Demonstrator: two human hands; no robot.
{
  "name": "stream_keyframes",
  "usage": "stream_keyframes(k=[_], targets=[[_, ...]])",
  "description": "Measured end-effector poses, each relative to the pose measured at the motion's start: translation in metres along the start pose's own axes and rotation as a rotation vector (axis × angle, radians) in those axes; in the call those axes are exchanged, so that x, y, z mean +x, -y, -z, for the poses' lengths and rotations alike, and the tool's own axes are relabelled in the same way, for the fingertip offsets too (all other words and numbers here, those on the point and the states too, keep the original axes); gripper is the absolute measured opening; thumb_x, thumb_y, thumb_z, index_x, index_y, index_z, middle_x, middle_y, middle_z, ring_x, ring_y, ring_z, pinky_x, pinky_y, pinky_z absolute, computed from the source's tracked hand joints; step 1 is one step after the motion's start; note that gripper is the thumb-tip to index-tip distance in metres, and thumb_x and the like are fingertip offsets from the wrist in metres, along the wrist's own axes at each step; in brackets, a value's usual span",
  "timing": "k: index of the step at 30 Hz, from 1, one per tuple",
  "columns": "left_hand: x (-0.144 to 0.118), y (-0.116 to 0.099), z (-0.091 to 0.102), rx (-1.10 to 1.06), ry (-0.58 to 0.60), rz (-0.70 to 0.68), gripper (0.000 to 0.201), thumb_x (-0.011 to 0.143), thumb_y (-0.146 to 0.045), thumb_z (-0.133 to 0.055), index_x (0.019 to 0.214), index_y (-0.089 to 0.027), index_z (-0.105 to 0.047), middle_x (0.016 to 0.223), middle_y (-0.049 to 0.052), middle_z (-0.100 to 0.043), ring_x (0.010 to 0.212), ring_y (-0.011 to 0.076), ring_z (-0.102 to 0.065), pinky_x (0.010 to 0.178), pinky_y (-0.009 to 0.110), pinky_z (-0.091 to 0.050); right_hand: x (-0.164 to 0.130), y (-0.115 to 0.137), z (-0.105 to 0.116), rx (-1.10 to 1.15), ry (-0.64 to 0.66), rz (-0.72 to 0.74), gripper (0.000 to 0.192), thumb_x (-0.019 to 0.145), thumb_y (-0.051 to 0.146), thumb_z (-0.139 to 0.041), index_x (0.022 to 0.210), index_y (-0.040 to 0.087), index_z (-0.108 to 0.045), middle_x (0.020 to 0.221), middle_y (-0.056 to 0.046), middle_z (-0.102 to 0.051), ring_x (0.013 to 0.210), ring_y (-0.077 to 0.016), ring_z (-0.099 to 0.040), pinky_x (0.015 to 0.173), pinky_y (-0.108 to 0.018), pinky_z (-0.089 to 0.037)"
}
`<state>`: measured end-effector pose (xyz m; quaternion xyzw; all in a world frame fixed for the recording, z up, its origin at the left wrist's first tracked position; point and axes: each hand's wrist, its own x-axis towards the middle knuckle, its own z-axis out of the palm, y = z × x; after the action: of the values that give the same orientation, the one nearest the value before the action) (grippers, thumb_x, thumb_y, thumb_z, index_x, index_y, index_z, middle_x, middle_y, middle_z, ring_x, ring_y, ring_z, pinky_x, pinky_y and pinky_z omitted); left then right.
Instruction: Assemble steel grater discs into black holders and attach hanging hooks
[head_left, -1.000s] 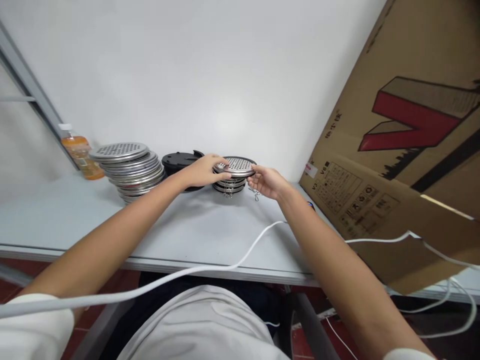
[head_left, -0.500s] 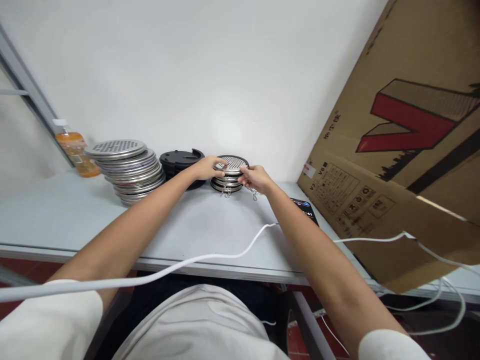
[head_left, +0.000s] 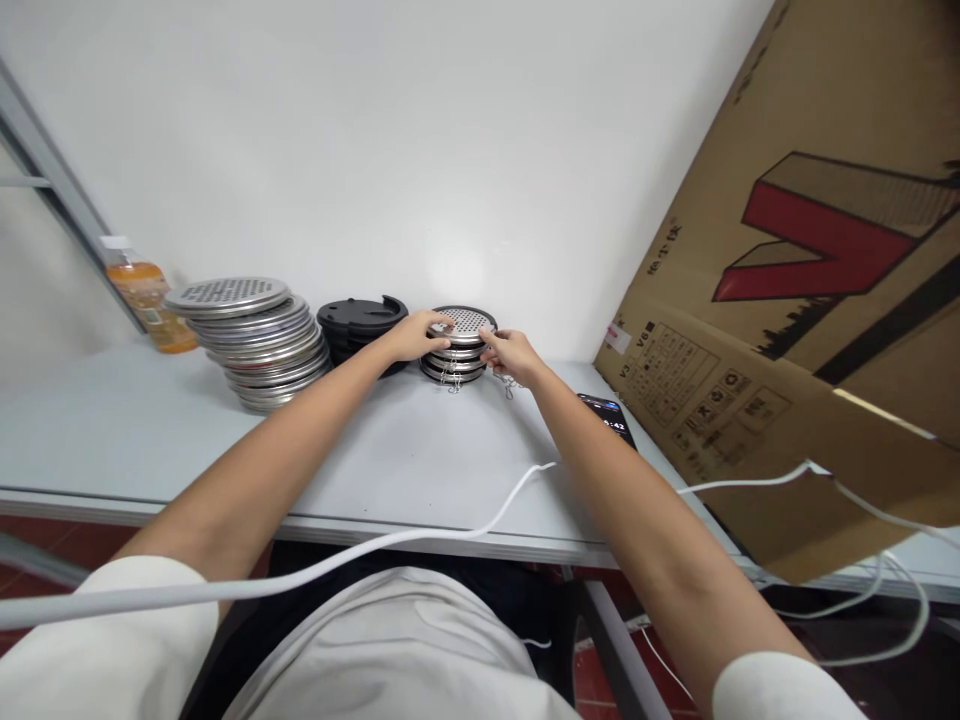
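A: Small perforated disc [head_left: 466, 322] sits on top of the short stack of discs [head_left: 454, 364] at the back of the table, near the wall. Our left hand [head_left: 415, 335] has fingers on its near-left rim; our right hand [head_left: 511, 353] pinches its right edge. Both hands closed on that top disc, we'd say.

B: Agreed. Is it lifted or seated?

A: We can't tell; it looks level with the stack, perhaps just resting. We judge the pile to be only a few pieces high, with small wire clips [head_left: 451, 381] hanging at its front.

B: And left of the stack?

A: Just left, black round parts [head_left: 360, 318], touching or nearly so. Further left, the tall stack of larger perforated plates [head_left: 251, 340], leaning a little. Beyond that, an orange drink bottle [head_left: 142, 303].

B: Right of it?

A: A phone [head_left: 609, 418] lying flat, then the big cardboard box [head_left: 810, 300] tilted over the table [head_left: 150, 430]. A white cable [head_left: 465, 520] runs across the front, well apart from the stack.
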<state>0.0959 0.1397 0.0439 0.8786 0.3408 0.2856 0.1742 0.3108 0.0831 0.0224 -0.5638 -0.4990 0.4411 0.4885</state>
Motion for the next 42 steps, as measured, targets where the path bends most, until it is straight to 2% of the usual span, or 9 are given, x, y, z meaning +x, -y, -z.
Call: stream_keyframes(k=[11,14,17,20,25,31,37,40,42], targets=[[-0.003,-0.001,0.004,-0.019,-0.036,0.060,0.041,0.072,-0.027,-0.073,0.112,-0.018,-0.074,0.123,0.009,-0.070,0.118,0.0287,-0.063,0.109,0.039,-0.042,-0.002,0.004,-0.008,-0.042,-0.045,-0.021,0.035,0.090,0.047,-0.070,0.091,0.015,-0.056,0.058,-0.003,-0.063,0.048,-0.0102,-0.054,0.043,-0.020,-0.039],[-0.011,-0.003,-0.001,-0.041,-0.091,0.092,0.053,0.076,-0.029,-0.072,0.127,-0.015,-0.067,0.138,0.013,-0.063,0.130,0.0305,-0.056,0.114,0.039,-0.039,-0.003,0.002,-0.010,-0.034,-0.038,-0.019,0.036,0.091,0.049,-0.067,0.096,0.014,-0.058,0.061,-0.003,-0.064,0.049,-0.0102,-0.055,0.046,-0.020,-0.041],[-0.020,-0.008,-0.009,-0.083,-0.180,0.148,0.066,0.082,-0.030,-0.067,0.143,-0.009,-0.052,0.150,0.018,-0.051,0.138,0.0307,-0.049,0.118,0.040,-0.035,-0.004,-0.002,-0.009,-0.016,-0.041,-0.034,0.045,0.096,0.049,-0.058,0.121,0.012,-0.056,0.065,-0.004,-0.065,0.050,-0.0118,-0.056,0.048,-0.022,-0.043],[-0.027,-0.013,-0.021,-0.180,-0.303,0.229,0.067,0.084,-0.030,-0.067,0.145,-0.010,-0.049,0.150,0.017,-0.050,0.140,0.0298,-0.047,0.119,0.040,-0.034,-0.003,-0.008,-0.008,-0.117,-0.111,0.088,0.062,0.096,0.044,-0.058,0.147,0.014,-0.038,0.067,-0.002,-0.066,0.054,-0.0146,-0.059,0.053,-0.025,-0.046],[-0.028,-0.017,-0.041,-0.313,-0.395,0.234,0.061,0.083,-0.029,-0.068,0.141,-0.016,-0.053,0.144,0.013,-0.058,0.136,0.0287,-0.051,0.117,0.040,-0.036,-0.001,-0.009,-0.007,-0.326,-0.121,0.231,0.058,0.097,0.039,-0.055,0.147,0.015,-0.042,0.072,-0.003,-0.068,0.061,-0.0174,-0.064,0.066,-0.029,-0.051],[-0.029,-0.006,-0.046,-0.451,-0.534,0.391,0.057,0.087,-0.037,-0.064,0.139,-0.019,-0.053,0.146,0.015,-0.055,0.137,0.0271,-0.051,0.108,0.038,-0.046,-0.023,0.002,0.014,-0.562,-0.112,0.312,0.080,0.089,0.034,-0.067,0.156,0.013,-0.030,0.088,-0.010,-0.075,0.071,-0.0223,-0.066,0.080,-0.035,-0.052],[-0.053,0.008,-0.045,-0.389,-0.581,0.442,0.046,0.086,-0.036,-0.060,0.129,-0.019,-0.055,0.135,0.015,-0.062,0.119,0.0243,-0.063,0.095,0.037,-0.052,-0.044,0.001,0.049,-0.728,-0.124,0.243,0.041,0.089,0.027,-0.061,0.127,0.009,-0.064,0.078,-0.011,-0.074,0.066,-0.0195,-0.064,0.072,-0.032,-0.049],[-0.062,0.013,-0.051,-0.332,-0.502,0.465,0.028,0.079,-0.031,-0.064,0.103,-0.017,-0.065,0.106,0.012,-0.073,0.098,0.0237,-0.070,0.092,0.038,-0.053,-0.042,-0.011,0.044,-0.696,-0.176,0.232,0.019,0.088,0.021,-0.056,0.090,0.013,-0.073,0.078,-0.010,-0.074,0.066,-0.0172,-0.063,0.069,-0.029,-0.048],[-0.065,0.016,-0.058,-0.320,-0.408,0.466,0.016,0.075,-0.028,-0.066,0.087,-0.017,-0.066,0.087,0.008,-0.074,0.085,0.0231,-0.071,0.086,0.037,-0.054,-0.039,-0.020,0.028,-0.602,-0.119,0.237,0.017,0.087,0.020,-0.055,0.083,0.014,-0.071,0.082,-0.009,-0.075,0.067,-0.0161,-0.063,0.067,-0.027,-0.048]])
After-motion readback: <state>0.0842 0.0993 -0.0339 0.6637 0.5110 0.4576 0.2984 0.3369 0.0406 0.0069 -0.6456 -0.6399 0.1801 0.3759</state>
